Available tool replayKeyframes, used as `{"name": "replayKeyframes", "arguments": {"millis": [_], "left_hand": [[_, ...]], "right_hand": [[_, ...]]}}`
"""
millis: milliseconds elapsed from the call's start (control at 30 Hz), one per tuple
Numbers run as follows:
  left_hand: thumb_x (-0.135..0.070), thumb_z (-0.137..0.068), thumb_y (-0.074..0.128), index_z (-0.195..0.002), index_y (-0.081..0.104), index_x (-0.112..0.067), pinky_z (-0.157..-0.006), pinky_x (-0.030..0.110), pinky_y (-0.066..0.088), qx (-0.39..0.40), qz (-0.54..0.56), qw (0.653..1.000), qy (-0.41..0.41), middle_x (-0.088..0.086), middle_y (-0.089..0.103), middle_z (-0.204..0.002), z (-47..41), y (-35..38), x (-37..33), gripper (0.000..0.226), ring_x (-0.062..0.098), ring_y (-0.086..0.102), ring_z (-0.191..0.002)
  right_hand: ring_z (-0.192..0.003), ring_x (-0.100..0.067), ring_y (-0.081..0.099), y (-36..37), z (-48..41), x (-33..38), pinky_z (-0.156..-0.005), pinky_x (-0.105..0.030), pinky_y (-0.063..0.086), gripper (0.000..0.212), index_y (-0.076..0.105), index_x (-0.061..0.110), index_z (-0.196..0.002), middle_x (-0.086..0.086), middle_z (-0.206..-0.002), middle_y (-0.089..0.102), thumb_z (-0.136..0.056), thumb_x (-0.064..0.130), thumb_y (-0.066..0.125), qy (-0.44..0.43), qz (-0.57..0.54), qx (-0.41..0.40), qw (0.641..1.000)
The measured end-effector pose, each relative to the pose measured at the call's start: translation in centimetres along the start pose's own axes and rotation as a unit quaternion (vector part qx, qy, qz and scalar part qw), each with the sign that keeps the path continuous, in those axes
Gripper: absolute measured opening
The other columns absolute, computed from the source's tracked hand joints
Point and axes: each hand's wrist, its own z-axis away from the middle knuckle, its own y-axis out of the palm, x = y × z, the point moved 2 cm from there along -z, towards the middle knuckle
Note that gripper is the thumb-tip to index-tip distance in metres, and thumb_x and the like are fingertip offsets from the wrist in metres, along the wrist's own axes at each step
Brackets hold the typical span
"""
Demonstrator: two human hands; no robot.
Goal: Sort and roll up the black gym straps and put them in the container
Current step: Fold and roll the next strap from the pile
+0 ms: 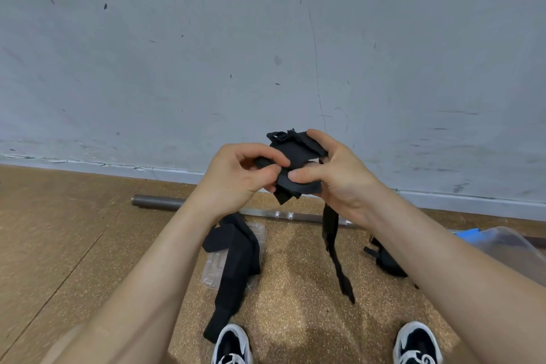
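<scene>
We are holding one black strap (pixel 298 151) up in front of us with both hands, above the cork-coloured floor (pixel 74 230). Our left hand (pixel 245 174) is pinching a fold of it between thumb and curled fingers, so that grip is closing tight on the fabric. Our right hand (pixel 334 174) is gripping the same strap from the other side, thumb pressing on top and fingers wrapping behind. The strap's loose tail (pixel 334 245) is hanging down between our forearms.

A second strap (pixel 236 263) is lying on the floor, draping across a flat clear plastic piece (pixel 261 230). A third strap (pixel 387 260) is sitting partly behind our right forearm, just beside the clear container (pixel 508 245). A metal bar (pixel 156 201) is lying along the wall.
</scene>
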Motion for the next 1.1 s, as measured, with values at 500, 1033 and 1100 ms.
{"name": "replayKeyframes", "arguments": {"millis": [500,1033,1100], "left_hand": [[-0.011,-0.076,0.077,-0.081,0.075,-0.014,-0.085,0.035,0.059,0.094,0.189,0.976,-0.050,0.014,0.073,-0.092,0.0,-1.4,1.0,0.006,0.027,0.070,-0.091],[0.008,-0.083,0.070,-0.076,0.061,-0.012,-0.063,0.029,0.061,0.000,0.114,0.993,-0.043,0.007,0.066,-0.064,-0.6,0.0,0.3,0.022,0.024,0.067,-0.058],[0.002,-0.080,0.074,-0.075,0.067,-0.014,-0.062,0.029,0.061,0.008,0.116,0.992,-0.047,0.011,0.066,-0.066,-0.6,0.3,0.3,0.018,0.021,0.067,-0.056]], "right_hand": [[-0.110,-0.032,0.067,0.8,0.5,0.2,-0.081,-0.040,0.061,0.082,0.039,0.009,-0.148,-0.017,-0.134,0.059,-0.076,-0.021,0.063,0.044,-0.173,0.046,0.983],[-0.107,-0.023,0.071,1.1,1.4,0.9,-0.085,-0.036,0.059,0.096,0.027,0.019,-0.155,-0.012,-0.124,0.068,-0.077,-0.012,0.074,-0.053,-0.064,-0.004,0.997],[-0.109,-0.024,0.070,1.1,1.4,0.8,-0.086,-0.037,0.059,0.099,0.026,0.021,-0.155,-0.013,-0.126,0.067,-0.076,-0.015,0.073,-0.048,-0.062,-0.006,0.997]]}}
